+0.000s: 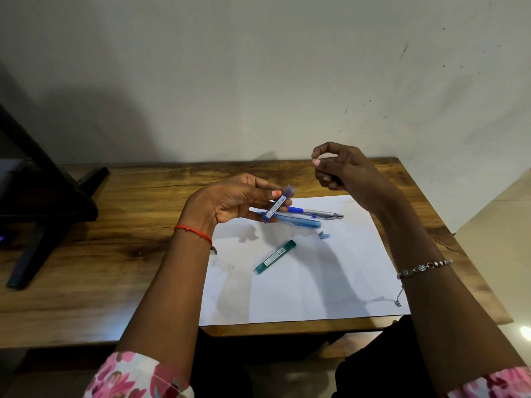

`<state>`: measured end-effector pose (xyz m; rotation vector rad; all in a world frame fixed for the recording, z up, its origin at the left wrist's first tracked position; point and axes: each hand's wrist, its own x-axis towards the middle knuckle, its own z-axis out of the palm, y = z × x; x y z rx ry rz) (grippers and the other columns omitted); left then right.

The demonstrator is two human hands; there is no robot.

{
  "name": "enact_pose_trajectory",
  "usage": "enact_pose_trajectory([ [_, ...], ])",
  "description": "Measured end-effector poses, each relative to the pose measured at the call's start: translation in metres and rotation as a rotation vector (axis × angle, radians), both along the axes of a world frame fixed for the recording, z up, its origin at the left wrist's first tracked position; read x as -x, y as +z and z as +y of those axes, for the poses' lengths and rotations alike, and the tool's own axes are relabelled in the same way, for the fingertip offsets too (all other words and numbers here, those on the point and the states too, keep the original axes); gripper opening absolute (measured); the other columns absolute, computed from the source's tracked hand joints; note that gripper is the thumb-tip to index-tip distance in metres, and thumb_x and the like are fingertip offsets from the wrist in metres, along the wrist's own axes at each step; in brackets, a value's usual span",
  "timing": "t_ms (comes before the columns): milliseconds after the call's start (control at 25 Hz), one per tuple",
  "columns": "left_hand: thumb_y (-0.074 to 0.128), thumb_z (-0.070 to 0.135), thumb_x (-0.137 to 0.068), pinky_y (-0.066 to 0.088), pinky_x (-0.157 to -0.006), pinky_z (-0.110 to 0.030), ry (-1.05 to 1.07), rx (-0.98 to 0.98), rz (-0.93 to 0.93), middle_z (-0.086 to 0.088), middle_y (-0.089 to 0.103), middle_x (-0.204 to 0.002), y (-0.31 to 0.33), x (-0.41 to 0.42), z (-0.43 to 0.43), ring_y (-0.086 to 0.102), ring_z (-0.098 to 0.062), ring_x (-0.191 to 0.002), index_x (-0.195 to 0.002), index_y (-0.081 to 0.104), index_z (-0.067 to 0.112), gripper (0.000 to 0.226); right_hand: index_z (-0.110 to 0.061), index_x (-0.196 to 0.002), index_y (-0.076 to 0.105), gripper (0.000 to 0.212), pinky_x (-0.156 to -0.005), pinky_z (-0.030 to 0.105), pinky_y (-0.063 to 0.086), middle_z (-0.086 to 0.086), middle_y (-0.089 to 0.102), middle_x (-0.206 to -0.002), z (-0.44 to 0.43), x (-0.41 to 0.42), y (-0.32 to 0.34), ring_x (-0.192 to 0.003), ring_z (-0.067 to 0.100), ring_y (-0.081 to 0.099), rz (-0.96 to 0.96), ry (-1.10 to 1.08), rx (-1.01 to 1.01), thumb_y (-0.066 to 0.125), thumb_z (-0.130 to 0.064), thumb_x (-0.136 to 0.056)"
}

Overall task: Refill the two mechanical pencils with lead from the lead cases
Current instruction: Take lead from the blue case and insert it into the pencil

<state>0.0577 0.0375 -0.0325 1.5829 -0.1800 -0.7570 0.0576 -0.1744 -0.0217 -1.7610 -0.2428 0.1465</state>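
My left hand [232, 201] holds a blue lead case [279, 203] tilted above the white paper [301, 282], its top end up and to the right. Higher and to the right, my right hand [339, 168] has thumb and forefinger pinched together; whether a lead is between them is too small to tell. Two mechanical pencils lie on the paper behind the case: a light blue one [301, 222] and a blue and silver one [319, 212]. A small blue cap [324, 235] lies next to them. A green lead case [275, 257] rests on the paper's middle.
The paper lies on a wooden table [129, 225] that ends at a pale wall. A black stand [34, 196] occupies the table's left end. The table's right edge is close to my right forearm.
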Motion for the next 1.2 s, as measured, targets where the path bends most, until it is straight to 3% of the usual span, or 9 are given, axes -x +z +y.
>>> enact_pose_trajectory([
  [200, 0.051, 0.009, -0.089, 0.057, -0.062, -0.024, 0.043, 0.081, -0.003, 0.006, 0.075, -0.083, 0.0, -0.002, 0.007, 0.07, -0.005, -0.077, -0.091, 0.072, 0.016, 0.022, -0.015, -0.089, 0.051, 0.014, -0.047, 0.02, 0.023, -0.001, 0.041, -0.056, -0.012, -0.001, 0.001, -0.051, 0.01, 0.032, 0.035, -0.043, 0.015, 0.048, -0.001, -0.09],
  [280, 0.051, 0.01, -0.089, 0.059, -0.071, -0.027, 0.029, 0.08, -0.009, 0.006, 0.075, -0.087, -0.001, -0.002, 0.005, 0.069, -0.006, -0.077, -0.086, 0.075, 0.017, 0.025, -0.015, -0.089, 0.051, 0.014, -0.047, 0.021, 0.024, 0.002, 0.042, -0.059, -0.01, -0.002, 0.0, -0.051, 0.01, 0.034, 0.036, -0.021, 0.037, 0.05, -0.001, -0.09],
  [400, 0.052, 0.011, -0.088, 0.058, -0.072, -0.025, -0.012, 0.055, -0.025, 0.008, 0.074, -0.091, -0.002, -0.002, 0.0, 0.069, -0.006, -0.08, -0.092, 0.07, 0.016, 0.02, -0.017, -0.087, 0.053, 0.016, -0.047, 0.018, 0.028, 0.001, 0.047, -0.058, -0.006, -0.002, -0.002, -0.053, 0.011, 0.039, 0.024, 0.018, 0.078, 0.053, -0.001, -0.088],
  [560, 0.06, 0.023, -0.073, 0.05, -0.089, -0.034, -0.001, 0.065, -0.032, 0.007, 0.075, -0.091, -0.001, -0.002, 0.002, 0.068, -0.005, -0.081, -0.083, 0.077, 0.025, 0.019, -0.018, -0.087, 0.053, 0.018, -0.046, 0.017, 0.031, 0.002, 0.049, -0.059, -0.005, -0.001, -0.001, -0.056, 0.013, 0.041, 0.009, 0.013, 0.1, 0.054, 0.0, -0.087],
  [640, 0.059, 0.022, -0.076, 0.053, -0.085, -0.032, -0.008, 0.06, -0.036, 0.007, 0.075, -0.091, -0.001, -0.002, 0.004, 0.068, -0.005, -0.081, -0.082, 0.077, 0.025, 0.019, -0.018, -0.087, 0.053, 0.019, -0.046, 0.018, 0.031, 0.003, 0.049, -0.059, -0.005, 0.0, 0.0, -0.053, 0.011, 0.042, 0.008, 0.016, 0.094, 0.055, 0.001, -0.087],
  [800, 0.053, 0.013, -0.089, 0.055, -0.061, -0.02, -0.018, 0.02, -0.037, 0.009, 0.075, -0.087, 0.0, -0.001, 0.0, 0.068, -0.002, -0.078, -0.084, 0.075, 0.02, 0.024, -0.013, -0.091, 0.052, 0.016, -0.048, 0.018, 0.031, -0.008, 0.052, -0.051, -0.003, 0.002, 0.002, -0.051, 0.007, 0.043, -0.002, 0.069, 0.115, 0.056, 0.001, -0.087],
  [1000, 0.056, 0.02, -0.085, 0.052, -0.068, -0.02, -0.045, -0.049, -0.063, 0.011, 0.075, -0.085, 0.001, -0.001, -0.001, 0.067, 0.0, -0.077, -0.077, 0.077, 0.028, 0.023, -0.014, -0.091, 0.055, 0.015, -0.054, 0.021, 0.035, -0.004, 0.055, -0.054, 0.0, 0.004, 0.003, -0.058, 0.011, 0.047, -0.002, 0.09, 0.145, 0.058, 0.0, -0.086],
  [1200, 0.056, 0.015, -0.087, 0.055, -0.064, -0.019, -0.026, -0.013, -0.039, 0.007, 0.075, -0.086, -0.001, -0.002, 0.0, 0.068, -0.004, -0.077, -0.081, 0.077, 0.02, 0.022, -0.009, -0.09, 0.057, 0.007, -0.052, 0.021, 0.034, 0.007, 0.053, -0.07, 0.001, 0.001, 0.002, -0.06, 0.013, 0.043, 0.086, 0.023, 0.082, 0.052, -0.004, -0.09],
])
